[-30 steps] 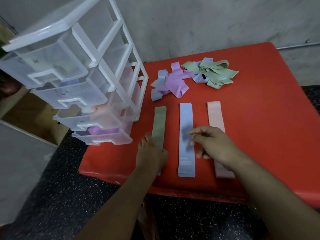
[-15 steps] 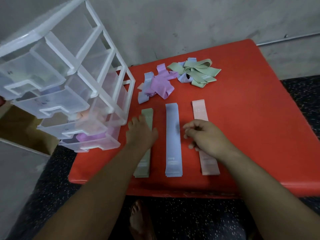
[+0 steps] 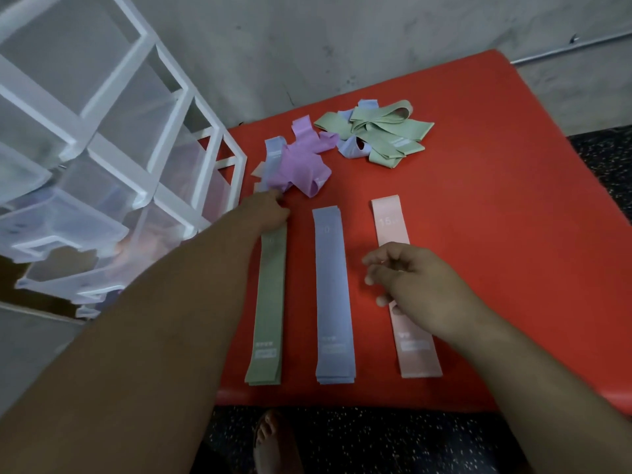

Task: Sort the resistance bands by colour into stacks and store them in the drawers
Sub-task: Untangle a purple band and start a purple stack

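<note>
My left grip is stretched out to the near edge of a loose heap of purple bands at the back of the table. Its fingertips touch the heap where a blue band lies tangled in. The back of the hand hides the fingers, so I cannot tell whether they are pinching anything. The wrist lies across the far end of the green stack.

My right grip is released, its fingers loosely curled with nothing in them. It sits over the middle of the pink stack and hides part of it. I cannot tell whether it rests on the stack or hangs just above it.

Three flat stacks lie side by side near the table's front edge: green on the left, the blue stack in the middle and pink on the right, each apart from its neighbour.

Behind them, to the right of the purple heap, lies a second heap of green bands with a blue one among them.

The drawer unit stands at the table's left side, and what its drawers hold is too blurred to name.
</note>
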